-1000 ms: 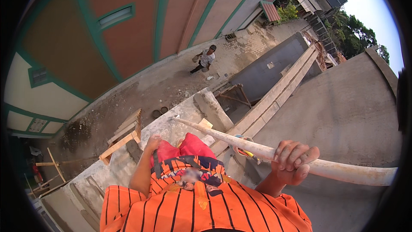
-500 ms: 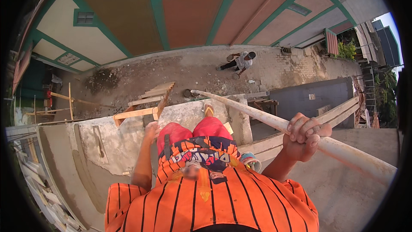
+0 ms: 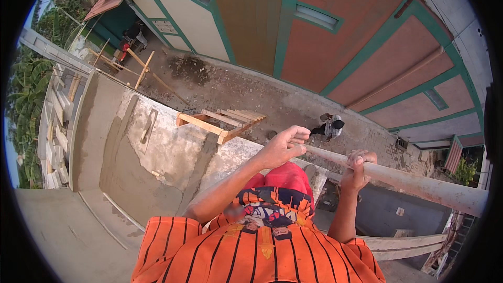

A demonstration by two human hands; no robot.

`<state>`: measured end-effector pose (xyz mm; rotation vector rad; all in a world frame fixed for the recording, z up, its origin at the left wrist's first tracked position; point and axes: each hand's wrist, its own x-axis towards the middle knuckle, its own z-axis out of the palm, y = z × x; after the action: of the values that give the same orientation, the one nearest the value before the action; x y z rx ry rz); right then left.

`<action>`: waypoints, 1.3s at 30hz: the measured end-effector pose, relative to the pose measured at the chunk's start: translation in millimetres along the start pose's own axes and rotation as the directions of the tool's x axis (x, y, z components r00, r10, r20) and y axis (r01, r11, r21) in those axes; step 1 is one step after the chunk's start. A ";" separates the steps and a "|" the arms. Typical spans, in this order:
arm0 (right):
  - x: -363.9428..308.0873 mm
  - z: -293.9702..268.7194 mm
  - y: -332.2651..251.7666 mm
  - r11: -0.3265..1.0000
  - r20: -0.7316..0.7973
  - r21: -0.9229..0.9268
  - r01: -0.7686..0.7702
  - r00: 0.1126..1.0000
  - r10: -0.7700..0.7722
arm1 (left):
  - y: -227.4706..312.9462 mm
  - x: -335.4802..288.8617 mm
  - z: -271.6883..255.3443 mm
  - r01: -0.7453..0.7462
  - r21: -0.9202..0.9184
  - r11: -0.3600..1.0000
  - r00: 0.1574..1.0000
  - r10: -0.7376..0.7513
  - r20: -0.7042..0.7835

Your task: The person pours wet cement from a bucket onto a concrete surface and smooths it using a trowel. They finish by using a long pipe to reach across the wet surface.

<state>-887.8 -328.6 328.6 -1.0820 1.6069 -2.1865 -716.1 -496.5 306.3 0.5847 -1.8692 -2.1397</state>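
Observation:
A long, dirty white pipe (image 3: 414,178) slants across my right side, thick at its near right end and thinner toward the middle. My right hand (image 3: 358,168) is wrapped around it partway along. My left hand (image 3: 286,147) is raised beside the pipe's thinner end, fingers loosely curved and thumb apart from them. That end meets the fingertips in the picture; whether they touch cannot be made out. Below my hands, a wooden ladder (image 3: 222,137) leans against the edge of the raised concrete ledge (image 3: 230,152).
On the ground below, a person in a dark cap (image 3: 335,127) stands near the painted wall (image 3: 335,47). A trowel-like tool (image 3: 149,126) lies on the ledge at left, near wet-looking mortar (image 3: 126,178). Wooden poles (image 3: 145,69) stand farther left. A grey pit (image 3: 390,208) lies at right.
My left hand has risen from beside my leg to the pipe's thinner end. My view has turned, and the pipe now lies flatter, my right hand still around it.

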 end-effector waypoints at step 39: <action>-155.9 -23.2 23.3 0.265 -0.018 -0.381 -0.886 0.293 0.956 | -124.6 -76.6 106.7 -0.222 0.163 0.961 0.959 0.245 -0.142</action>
<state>-799.1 -232.1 238.1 -0.1651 1.8066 -0.9429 -685.6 -349.6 205.0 0.5184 -1.9100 -1.7660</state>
